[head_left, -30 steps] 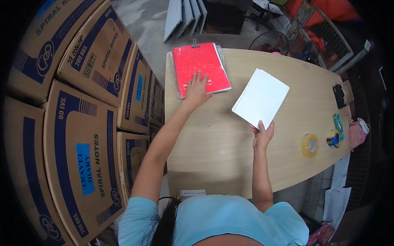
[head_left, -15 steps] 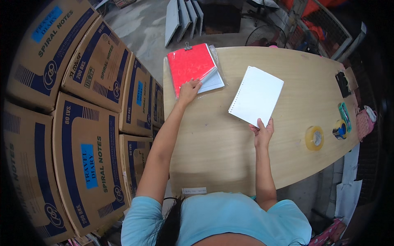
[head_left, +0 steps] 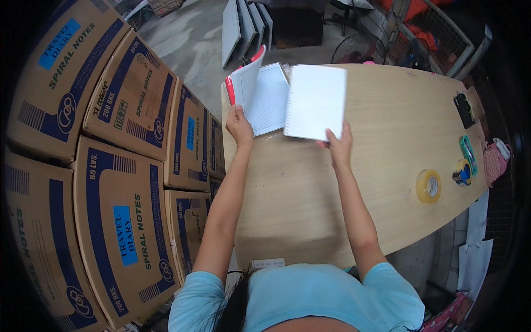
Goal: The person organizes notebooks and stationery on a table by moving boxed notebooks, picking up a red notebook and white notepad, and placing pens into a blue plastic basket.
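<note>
The tabletop (head_left: 376,199) is lit evenly and moderately brightly by diffuse light whose source cannot be told. A broad, soft-edged shadow is cast over its near part. The white pages (head_left: 317,99) are rendered brightest, with surface detail nearly washed out. The far right is sunk in dimness. Straight edges of the cartons (head_left: 127,221) at left are bowed by the fisheye lens, and the corners are blackened.

Left fingers (head_left: 239,112) gripping open notebook (head_left: 269,99), right fingers (head_left: 332,135) gripping white sheets (head_left: 316,102)
</note>
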Demonstrator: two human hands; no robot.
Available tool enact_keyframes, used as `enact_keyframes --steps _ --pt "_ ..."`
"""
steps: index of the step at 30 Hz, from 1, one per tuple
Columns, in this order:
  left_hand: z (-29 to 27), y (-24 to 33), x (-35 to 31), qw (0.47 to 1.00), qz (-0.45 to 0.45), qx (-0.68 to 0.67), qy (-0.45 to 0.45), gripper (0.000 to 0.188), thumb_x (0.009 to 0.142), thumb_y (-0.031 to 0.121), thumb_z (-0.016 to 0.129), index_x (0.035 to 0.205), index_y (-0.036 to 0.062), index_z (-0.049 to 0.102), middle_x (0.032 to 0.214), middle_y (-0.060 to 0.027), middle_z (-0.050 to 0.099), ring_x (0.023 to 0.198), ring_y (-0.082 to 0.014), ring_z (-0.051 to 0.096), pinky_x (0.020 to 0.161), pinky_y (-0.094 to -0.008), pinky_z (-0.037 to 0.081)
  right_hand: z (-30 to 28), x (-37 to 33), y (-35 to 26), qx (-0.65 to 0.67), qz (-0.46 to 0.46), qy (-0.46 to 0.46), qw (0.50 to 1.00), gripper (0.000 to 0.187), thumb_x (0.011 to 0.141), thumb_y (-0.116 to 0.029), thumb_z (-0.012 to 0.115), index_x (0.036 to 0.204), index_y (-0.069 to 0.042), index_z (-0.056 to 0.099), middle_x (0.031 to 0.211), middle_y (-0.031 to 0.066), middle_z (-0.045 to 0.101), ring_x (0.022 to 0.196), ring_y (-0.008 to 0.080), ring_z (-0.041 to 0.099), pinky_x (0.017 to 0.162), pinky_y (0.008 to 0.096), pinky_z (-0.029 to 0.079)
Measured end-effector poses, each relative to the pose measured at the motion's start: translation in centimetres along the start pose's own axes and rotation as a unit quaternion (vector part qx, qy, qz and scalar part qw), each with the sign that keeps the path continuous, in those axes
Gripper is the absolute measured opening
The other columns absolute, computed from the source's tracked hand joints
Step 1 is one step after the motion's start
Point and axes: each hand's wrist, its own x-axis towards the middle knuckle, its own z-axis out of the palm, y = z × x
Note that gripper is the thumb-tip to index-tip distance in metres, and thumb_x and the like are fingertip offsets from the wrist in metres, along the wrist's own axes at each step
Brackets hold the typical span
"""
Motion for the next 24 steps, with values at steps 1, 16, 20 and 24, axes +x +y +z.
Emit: enact_keyframes --steps 1,16,20,24 --pt "-0.3 0.5 0.0 1.0 0.017 -0.008 0.005 0.025 0.094 0.019 0.049 0.098 -0.0025 0.062 0.074 -0.01 0.061 0.068 -0.0137 0.051 0.064 -0.0308 0.042 2.2 1.0 -0.1 -0.036 -0.033 0.014 0.999 0.049 0.084 0.005 0.052 0.129 -0.001 0.033 0.106 0.0173 0.056 0.071 0.0206 0.064 0.05 0.0276 0.055" --pt "-3.4 -1.9 -1.6 0.901 0.245 0.281 -0.221 0.048 0.084 0.032 0.064 0.121 0.0019 0.055 0.13 -0.0206 0.047 0.117 -0.0349 0.049 0.094 -0.04 0.041 3.7 13.0 10.1 -0.318 -0.073 0.074 0.942 0.031 0.084 -0.033 0.059 0.094 -0.004 0.064 0.074 0.0163 0.066 0.062 0.0234 0.065 0.049 0.0363 0.051" --pt "-3.5 -8.9 -1.1 0.978 -0.07 0.164 -0.11 0.046 0.085 0.033 0.061 0.111 -0.0039 0.055 0.12 -0.0272 0.051 0.114 -0.0383 0.048 0.092 -0.044 0.04 5.5 9.4 6.9 -0.31 0.107 -0.104 0.939 0.036 0.083 -0.037 0.064 0.083 -0.002 0.056 0.065 0.007 0.059 0.045 0.0147 0.057 0.039 0.0288 0.045" --pt "-2.6 -4.8 0.0 0.97 -0.107 0.17 -0.14 0.037 0.086 0.029 0.059 0.1 -0.0045 0.055 0.097 -0.0283 0.061 0.094 -0.0413 0.059 0.081 -0.0452 0.045 5.6 8.8 5.4 -0.315 0.117 -0.079 0.939 0.027 0.079 -0.02 0.071 0.085 0.0 0.054 0.067 0.0079 0.061 0.043 0.0138 0.056 0.039 0.0257 0.046"
